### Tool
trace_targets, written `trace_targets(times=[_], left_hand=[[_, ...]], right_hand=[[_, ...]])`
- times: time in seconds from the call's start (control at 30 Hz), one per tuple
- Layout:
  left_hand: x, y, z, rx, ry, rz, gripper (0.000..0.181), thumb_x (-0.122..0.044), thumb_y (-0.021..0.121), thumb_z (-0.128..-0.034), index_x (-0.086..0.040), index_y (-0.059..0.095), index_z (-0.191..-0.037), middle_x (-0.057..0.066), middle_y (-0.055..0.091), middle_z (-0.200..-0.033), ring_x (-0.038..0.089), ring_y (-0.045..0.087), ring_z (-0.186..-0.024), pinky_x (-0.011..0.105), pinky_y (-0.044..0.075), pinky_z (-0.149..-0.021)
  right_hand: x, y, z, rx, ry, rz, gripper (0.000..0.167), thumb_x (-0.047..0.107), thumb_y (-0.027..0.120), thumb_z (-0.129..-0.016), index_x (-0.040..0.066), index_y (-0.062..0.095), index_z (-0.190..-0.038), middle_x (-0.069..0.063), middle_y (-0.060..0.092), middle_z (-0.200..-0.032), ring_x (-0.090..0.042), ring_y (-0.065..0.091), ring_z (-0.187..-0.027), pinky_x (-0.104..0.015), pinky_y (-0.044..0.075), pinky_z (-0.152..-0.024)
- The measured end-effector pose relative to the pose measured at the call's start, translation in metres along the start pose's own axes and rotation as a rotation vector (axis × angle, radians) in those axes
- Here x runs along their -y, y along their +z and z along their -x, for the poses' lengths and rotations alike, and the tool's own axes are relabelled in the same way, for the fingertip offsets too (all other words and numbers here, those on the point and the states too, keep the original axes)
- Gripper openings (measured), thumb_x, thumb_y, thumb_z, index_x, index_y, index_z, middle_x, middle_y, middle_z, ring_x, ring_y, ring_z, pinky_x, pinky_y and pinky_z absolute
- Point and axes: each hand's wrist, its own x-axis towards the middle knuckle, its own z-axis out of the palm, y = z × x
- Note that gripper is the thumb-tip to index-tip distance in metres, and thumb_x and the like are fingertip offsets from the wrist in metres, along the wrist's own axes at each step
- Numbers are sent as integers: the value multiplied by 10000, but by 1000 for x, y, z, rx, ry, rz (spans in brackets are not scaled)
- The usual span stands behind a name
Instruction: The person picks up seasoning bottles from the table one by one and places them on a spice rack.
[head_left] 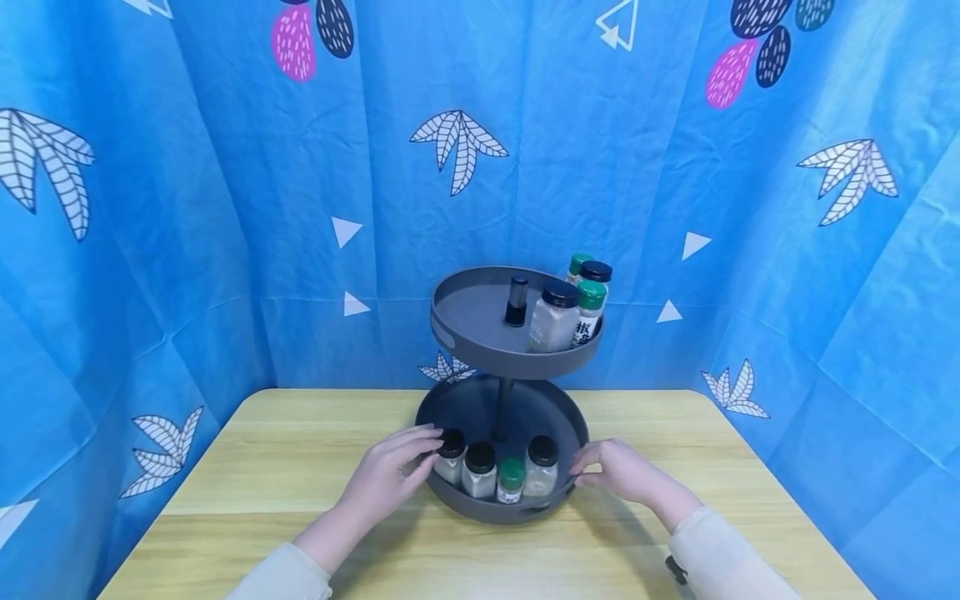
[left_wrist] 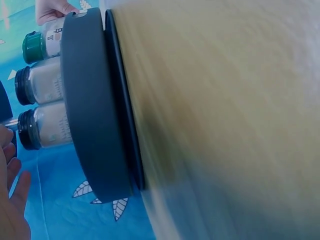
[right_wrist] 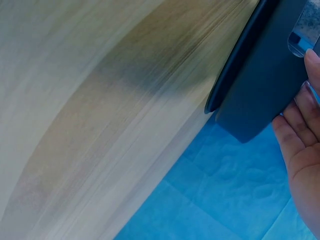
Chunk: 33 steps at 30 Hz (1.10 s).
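Observation:
A dark grey two-tier round rack (head_left: 517, 364) stands on the table. On its lower tray (head_left: 487, 512) are a jar with a black lid (head_left: 452, 444), another black-lidded jar (head_left: 480, 479), a small green-capped bottle (head_left: 512, 477) and a further black-lidded jar (head_left: 542, 471). My left hand (head_left: 386, 471) is at the tray's left side, its loosely extended fingers close to the leftmost jar; contact is unclear. My right hand (head_left: 618, 471) has its fingertips at the tray's right rim. In the right wrist view, the fingers (right_wrist: 295, 125) lie beside the outer wall, near a cut-out handle.
The upper tray (head_left: 468, 287) bears a small dark-based bottle (head_left: 517, 302), a large black-lidded jar (head_left: 555, 317), a green-capped bottle (head_left: 591, 308) and more bottles behind. The wooden table (head_left: 315, 467) meets a blue patterned curtain (head_left: 517, 208) at the back and sides.

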Motion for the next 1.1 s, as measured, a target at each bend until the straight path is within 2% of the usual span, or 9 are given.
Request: trace_targets(times=[0.27,0.37,0.5,0.57,0.73,0.8,0.97,1.1], left_hand=[[2,-9,-2,-63,22,-25,299,-55,837,-773,-105,774,-1061,14,715,-1198,238,684,-1096,408,556,-945],[2,-13,1,-69,-2,-40,294,-75,834,-778,-112,775,-1063,11,717,-1195,245,686,-1094,417,553,-944],[0,-19,2,-52,-66,-45,290,-93,829,-795,-123,775,-1079,2,712,-1209,248,677,-1114,429,542,-962],[-3,-23,2,-34,-117,-46,283,-114,828,-810,-127,775,-1087,-10,707,-1220,252,672,-1124,443,541,-965],[-12,-34,-1,36,-299,-45,304,-209,801,-864,-158,751,-1159,-21,684,-1265,264,641,-1176,486,520,-996],[-15,-40,-2,59,-351,-46,322,-238,780,-888,-178,732,-1201,-11,673,-1286,268,624,-1203,493,505,-1017],[-19,-53,-5,92,-403,-54,347,-278,721,-940,-181,692,-1273,34,649,-1325,290,590,-1247,522,473,-1050],[-23,-63,-10,126,-437,-62,406,-333,664,-977,-156,641,-1341,72,608,-1380,324,541,-1297,564,438,-1071]], right_hand=[[2,-1,-5,4,-25,40,90,115,802,-831,129,807,-920,1,754,-975,-242,700,-978,-404,570,-899],[5,-2,-7,21,-23,49,95,116,799,-832,125,805,-926,-6,754,-979,-255,699,-988,-416,567,-906],[6,-3,-9,37,-7,45,106,103,800,-829,122,800,-933,-12,753,-984,-269,695,-1003,-427,562,-917],[6,-2,-9,39,-5,43,124,92,802,-824,117,796,-945,-21,751,-992,-276,694,-1004,-434,562,-915],[8,-3,-7,31,5,29,184,78,796,-829,91,780,-1012,-54,743,-1062,-303,677,-1057,-461,548,-943],[10,-6,-6,12,-4,13,195,67,785,-836,70,773,-1031,-64,740,-1078,-308,674,-1064,-469,543,-951],[17,-19,-2,-63,-16,-1,164,92,752,-880,53,766,-1039,-55,739,-1042,-276,688,-1000,-468,557,-909],[25,-34,1,-105,57,24,165,165,731,-918,95,766,-1063,-23,737,-1053,-257,687,-1011,-469,559,-906]])
